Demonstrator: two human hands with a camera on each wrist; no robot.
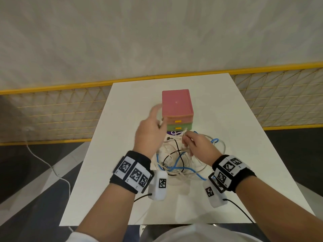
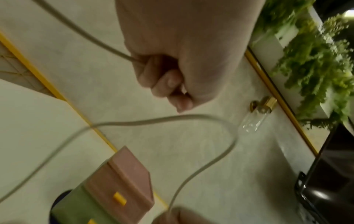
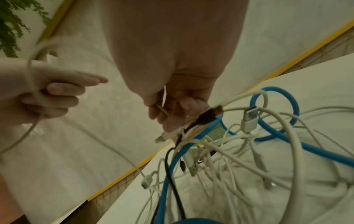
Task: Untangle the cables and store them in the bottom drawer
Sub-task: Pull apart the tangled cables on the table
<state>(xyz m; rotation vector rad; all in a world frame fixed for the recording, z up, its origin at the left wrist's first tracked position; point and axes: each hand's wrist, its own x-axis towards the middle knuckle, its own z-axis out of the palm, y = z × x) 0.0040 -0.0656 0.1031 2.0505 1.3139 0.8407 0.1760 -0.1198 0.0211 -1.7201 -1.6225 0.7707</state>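
Observation:
A tangle of white, blue and black cables (image 1: 181,159) lies on the white table (image 1: 244,137) in front of a small drawer unit (image 1: 177,109) with a pink top drawer, a green one below and a dark one at the bottom. My left hand (image 1: 150,131) is raised beside the unit, blurred, and grips a white cable (image 2: 153,121) in its curled fingers (image 2: 164,83). My right hand (image 1: 195,145) hovers over the tangle and pinches a white cable (image 3: 161,109) near its plug. A blue cable (image 3: 277,121) and a black cable (image 3: 172,174) loop through the pile.
A yellow-framed wire mesh fence (image 1: 52,110) runs behind the table. A thin white cord (image 1: 43,161) trails over the dark floor at the left. Green plants (image 2: 316,60) show in the left wrist view. The table's front edge is near my body.

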